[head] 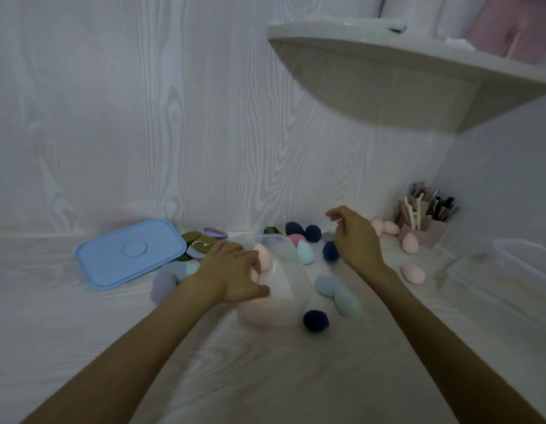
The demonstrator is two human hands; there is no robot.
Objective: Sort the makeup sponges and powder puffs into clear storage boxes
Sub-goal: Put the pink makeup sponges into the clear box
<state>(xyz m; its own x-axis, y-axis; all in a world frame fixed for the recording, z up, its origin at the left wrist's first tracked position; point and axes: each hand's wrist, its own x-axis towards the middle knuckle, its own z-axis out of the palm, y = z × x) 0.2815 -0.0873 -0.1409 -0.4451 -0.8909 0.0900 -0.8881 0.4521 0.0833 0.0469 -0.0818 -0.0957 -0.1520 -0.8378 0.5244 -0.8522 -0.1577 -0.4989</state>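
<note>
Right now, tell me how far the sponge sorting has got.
Done: some pink sponges sit in the clear box. In hand: the left hand holds pink sponges over it; the right hand reaches out, holding nothing. Left: navy sponges, blue ones, pink ones and the flat puffs lie loose.

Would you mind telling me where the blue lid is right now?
In the head view, the blue lid lies flat on the table's left side near the wall, just left of the left hand and the clear box.
</note>
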